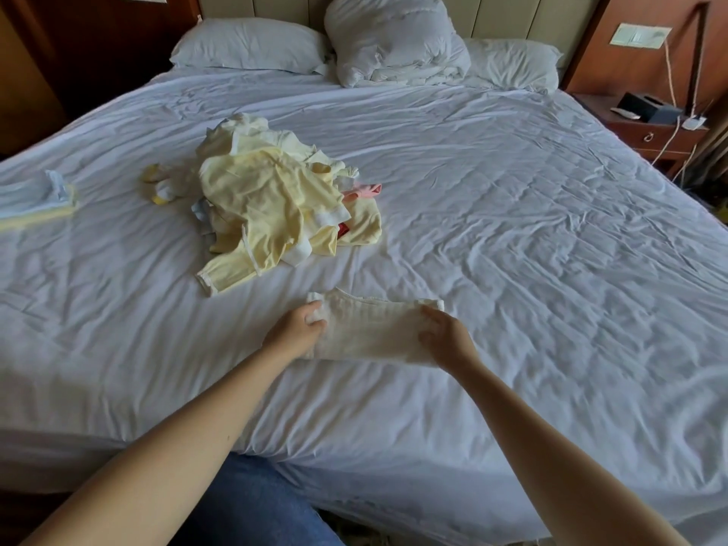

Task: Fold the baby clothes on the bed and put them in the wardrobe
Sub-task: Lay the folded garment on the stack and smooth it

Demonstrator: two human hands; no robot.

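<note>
The fingers (317,324) of the left hand (297,329) were curled and pinched the left side of a small white baby top (370,333). The fingers (429,325) of the right hand (447,342) were curled round its right side. The top was pulled out flat between both hands, low on the white sheet (532,250) and near the front edge of the bed.

Behind the hands and a bit to the left sat a messy pile of yellow baby clothes (272,202), apart from the top. A pink bit (366,189) poked out on the pile's right side. A small folded stack (35,204) lay at the far left edge of the bed.

A black box (646,106) stood on the wooden bedside table (630,132) at the far right. What was in the box could not be seen. The table's drawer (650,137) was closed.

A wide stretch of crinkly sheet ran from the right hand to the bed's right edge. Two pillows (248,45) and a bunched-up quilt (394,41) lay at the head. A knee in blue jeans (256,502) was just beside the front edge
</note>
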